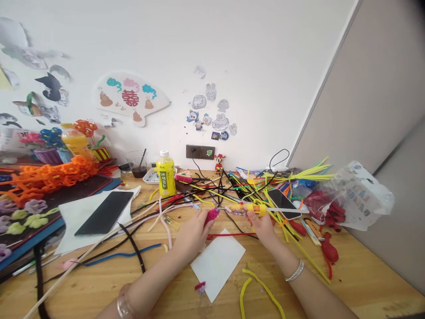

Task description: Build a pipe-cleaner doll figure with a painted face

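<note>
Left hand (194, 232) pinches magenta fuzzy pipe-cleaner coil (211, 215) narrowly; right hand (262, 226) grips yellow plastic glue gun (249, 209) just beside coil.

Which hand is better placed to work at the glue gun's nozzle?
Left, probably: the left hand holds a magenta pipe-cleaner piece beside the nozzle, while the right hand grips the yellow glue gun.

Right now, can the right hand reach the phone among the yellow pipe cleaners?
Probably yes. The right hand sits just short of the phone, with only loose yellow pipe cleaners between. But it grips a yellow tube whose white stick crosses the phone, so it likely must release first.
</note>
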Demonstrator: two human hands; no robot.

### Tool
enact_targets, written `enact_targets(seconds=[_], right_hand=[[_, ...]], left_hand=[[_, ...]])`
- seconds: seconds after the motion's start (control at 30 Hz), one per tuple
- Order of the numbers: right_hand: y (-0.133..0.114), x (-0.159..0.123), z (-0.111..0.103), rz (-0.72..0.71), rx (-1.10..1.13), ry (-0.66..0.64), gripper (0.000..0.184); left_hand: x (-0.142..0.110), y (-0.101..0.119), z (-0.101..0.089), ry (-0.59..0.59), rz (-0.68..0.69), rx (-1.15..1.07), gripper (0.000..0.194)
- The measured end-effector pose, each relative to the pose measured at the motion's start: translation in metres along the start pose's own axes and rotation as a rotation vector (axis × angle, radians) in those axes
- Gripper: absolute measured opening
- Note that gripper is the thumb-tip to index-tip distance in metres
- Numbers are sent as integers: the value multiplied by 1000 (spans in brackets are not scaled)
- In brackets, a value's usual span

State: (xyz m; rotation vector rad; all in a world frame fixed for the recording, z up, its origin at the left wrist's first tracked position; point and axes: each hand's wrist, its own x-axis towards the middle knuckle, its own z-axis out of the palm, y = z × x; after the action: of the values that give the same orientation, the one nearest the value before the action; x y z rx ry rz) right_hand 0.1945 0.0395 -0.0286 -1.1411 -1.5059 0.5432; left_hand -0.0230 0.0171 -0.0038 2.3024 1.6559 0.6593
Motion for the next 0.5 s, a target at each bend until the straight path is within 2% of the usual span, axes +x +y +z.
enact_targets(seconds=[0.5], right_hand=[[-3, -1, 1, 17, 2, 5, 36]], left_hand=[[0, -1, -1, 23, 25, -7, 24]])
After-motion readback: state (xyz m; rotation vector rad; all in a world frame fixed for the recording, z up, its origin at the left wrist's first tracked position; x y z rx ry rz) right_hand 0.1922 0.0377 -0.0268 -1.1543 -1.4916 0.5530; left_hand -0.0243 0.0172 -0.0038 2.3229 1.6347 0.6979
